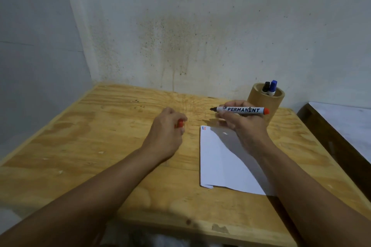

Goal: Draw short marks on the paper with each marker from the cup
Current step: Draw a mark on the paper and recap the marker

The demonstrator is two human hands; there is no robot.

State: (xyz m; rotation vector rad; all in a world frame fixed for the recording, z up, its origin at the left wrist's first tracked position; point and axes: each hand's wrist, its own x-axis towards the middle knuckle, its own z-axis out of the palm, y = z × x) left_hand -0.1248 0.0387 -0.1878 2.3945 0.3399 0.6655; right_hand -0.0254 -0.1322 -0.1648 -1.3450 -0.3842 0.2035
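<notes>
My right hand (244, 126) holds a white marker (244, 110) marked PERMANENT, level above the table, its bare tip pointing left and its red end right. My left hand (167, 132) is closed around the red cap (180, 123), apart from the marker's tip. A white sheet of paper (222, 164) lies under my right hand; a short blue mark and a short red mark (204, 128) sit at its top left corner. Behind my right hand stands a tan round cup (267, 100) with a black-capped marker (266, 87) and a blue-capped marker (272, 87) upright inside.
The wooden table (100, 146) fills a corner between two stained walls. To the right stands a dark piece of furniture with a pale top (341, 124), separated by a narrow gap from the table's right edge.
</notes>
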